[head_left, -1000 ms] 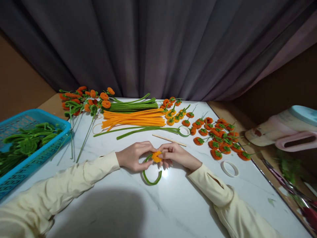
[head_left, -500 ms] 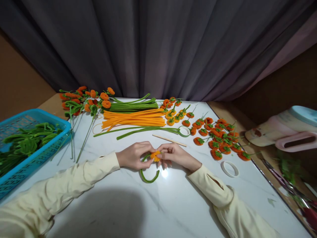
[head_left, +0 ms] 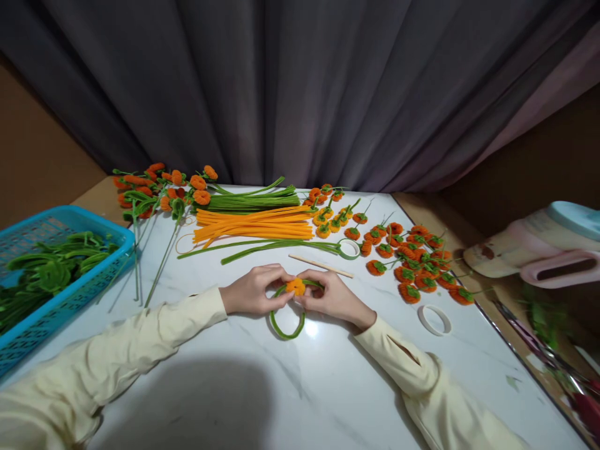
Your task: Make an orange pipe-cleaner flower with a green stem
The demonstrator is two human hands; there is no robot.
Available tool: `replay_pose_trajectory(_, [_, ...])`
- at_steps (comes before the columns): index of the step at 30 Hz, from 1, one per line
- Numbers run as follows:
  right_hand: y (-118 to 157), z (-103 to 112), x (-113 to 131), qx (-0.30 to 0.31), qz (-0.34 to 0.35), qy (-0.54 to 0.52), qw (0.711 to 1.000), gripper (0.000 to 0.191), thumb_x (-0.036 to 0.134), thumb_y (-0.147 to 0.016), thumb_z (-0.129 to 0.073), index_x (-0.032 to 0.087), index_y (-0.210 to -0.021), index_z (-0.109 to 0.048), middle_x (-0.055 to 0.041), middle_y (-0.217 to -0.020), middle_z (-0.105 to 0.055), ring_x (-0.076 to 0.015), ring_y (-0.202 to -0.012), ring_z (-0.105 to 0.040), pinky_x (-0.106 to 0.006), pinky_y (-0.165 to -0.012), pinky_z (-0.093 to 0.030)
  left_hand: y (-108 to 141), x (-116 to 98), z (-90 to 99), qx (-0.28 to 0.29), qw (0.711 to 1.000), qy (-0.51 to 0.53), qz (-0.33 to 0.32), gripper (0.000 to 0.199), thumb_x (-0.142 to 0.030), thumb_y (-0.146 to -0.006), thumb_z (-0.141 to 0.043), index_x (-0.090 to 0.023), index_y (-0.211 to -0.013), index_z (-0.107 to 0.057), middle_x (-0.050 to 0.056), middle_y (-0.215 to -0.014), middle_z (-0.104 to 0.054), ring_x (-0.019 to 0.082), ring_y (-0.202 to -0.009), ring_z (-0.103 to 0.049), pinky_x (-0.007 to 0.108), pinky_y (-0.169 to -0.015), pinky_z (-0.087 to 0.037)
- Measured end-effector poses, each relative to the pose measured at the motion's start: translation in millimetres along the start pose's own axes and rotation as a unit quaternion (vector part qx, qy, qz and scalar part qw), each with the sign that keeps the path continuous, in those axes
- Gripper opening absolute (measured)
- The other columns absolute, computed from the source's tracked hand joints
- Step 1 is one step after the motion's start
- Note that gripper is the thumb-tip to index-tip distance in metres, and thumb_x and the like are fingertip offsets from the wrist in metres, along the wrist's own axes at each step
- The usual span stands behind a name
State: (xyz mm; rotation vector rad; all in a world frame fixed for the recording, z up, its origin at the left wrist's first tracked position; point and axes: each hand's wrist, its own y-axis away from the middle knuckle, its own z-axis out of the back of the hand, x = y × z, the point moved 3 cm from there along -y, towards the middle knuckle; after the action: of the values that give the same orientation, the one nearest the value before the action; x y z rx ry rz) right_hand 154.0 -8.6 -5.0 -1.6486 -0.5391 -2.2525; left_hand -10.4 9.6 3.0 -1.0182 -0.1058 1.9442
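Note:
A small yellow-orange flower (head_left: 295,287) of fuzzy stem is pinched between my two hands above the white table. My left hand (head_left: 259,289) grips its left side, thumb and fingers closed. From the right, my right hand (head_left: 332,296) pinches the flower's edge and a green fuzzy stem (head_left: 287,336), which curves in a loop below the flower. Behind my hands lie a thin wooden stick (head_left: 320,265), a bundle of orange stems (head_left: 253,225) and a bundle of green stems (head_left: 253,200).
A blue basket (head_left: 122,240) of green pieces stands at the left. Orange flowers (head_left: 425,280) and a white ring (head_left: 435,319) are on the right, with a tumbler (head_left: 534,244) beyond. Finished-looking stemmed flowers (head_left: 197,182) lie back left, and a tape roll (head_left: 349,249) lies behind the stick.
The flower now faces up more, and a green piece shows between my right fingers. My right hand has shifted slightly and its fingers have drawn in; the green loop has moved a little right.

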Motion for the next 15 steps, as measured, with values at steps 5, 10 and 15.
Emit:
replay_pose_trajectory(5, [-0.4, 0.4, -0.5, 0.001, 0.009, 0.019, 1.000, 0.031, 0.017, -0.068, -0.058, 0.009, -0.097, -0.066, 0.0053, -0.052, -0.048, -0.0051, -0.046, -0.037, -0.017, -0.045, -0.033, 2.0, 4.1, -3.4, -0.005, 1.000, 0.004, 0.000, 0.013, -0.021, -0.077, -0.056, -0.014, -0.087, -0.058, 0.005, -0.072, -0.060, 0.012, -0.061, -0.052, 0.022, -0.056, -0.043])
replay_pose_trajectory(10, [-0.1, -0.1, -1.1, 0.004, 0.000, 0.010, 1.000, 0.029, 0.018, -0.068, -0.060, 0.009, -0.095, -0.066, 0.0053, -0.053, -0.047, -0.0050, -0.047, -0.037, -0.017, -0.044, -0.033, 1.4, 5.1, -2.5, 0.008, 1.000, 0.013, 0.024, 0.012, -0.020, -0.075, -0.057, -0.014, -0.085, -0.057, 0.004, -0.073, -0.059, 0.011, -0.060, -0.050, 0.021, -0.056, -0.042])
replay_pose_trajectory(15, [0.9, -1.9, -3.1, 0.012, -0.026, -0.030, 0.999, 0.028, 0.028, -0.072, -0.064, 0.012, -0.095, -0.062, 0.0052, -0.051, -0.049, -0.0066, -0.044, -0.044, -0.017, -0.042, -0.035, -2.7, 2.1, 3.3, 0.052, 0.996, 0.054, 0.042, 0.015, -0.022, -0.077, -0.056, -0.014, -0.090, -0.056, 0.004, -0.077, -0.060, 0.010, -0.060, -0.049, 0.021, -0.057, -0.041])
